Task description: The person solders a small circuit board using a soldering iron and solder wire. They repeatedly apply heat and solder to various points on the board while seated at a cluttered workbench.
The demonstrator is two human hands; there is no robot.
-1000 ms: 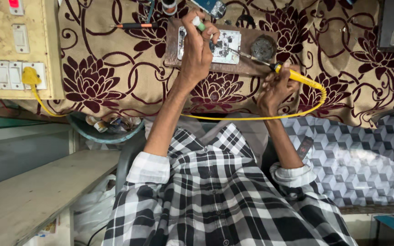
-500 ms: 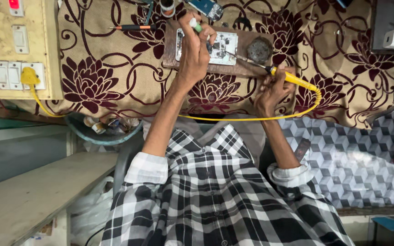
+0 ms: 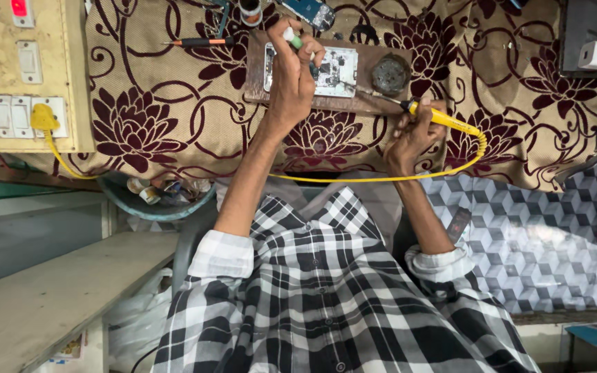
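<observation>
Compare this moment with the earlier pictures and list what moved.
Little changed. The right hand keeps its grip on the yellow soldering iron, tip at the circuit board. The left hand still holds a small green-and-white tool over the board. Wooden block and floral cloth unmoved.

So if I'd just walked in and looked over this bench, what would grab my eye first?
Probably the yellow soldering iron in the right hand, its tip reaching toward the circuit board on a wooden block at top centre. The left hand sits over that board, pinching a small green-and-white tool. Underneath lies a tan cloth with dark red flowers, and the iron's yellow cord runs to a switchboard at far left.
</observation>
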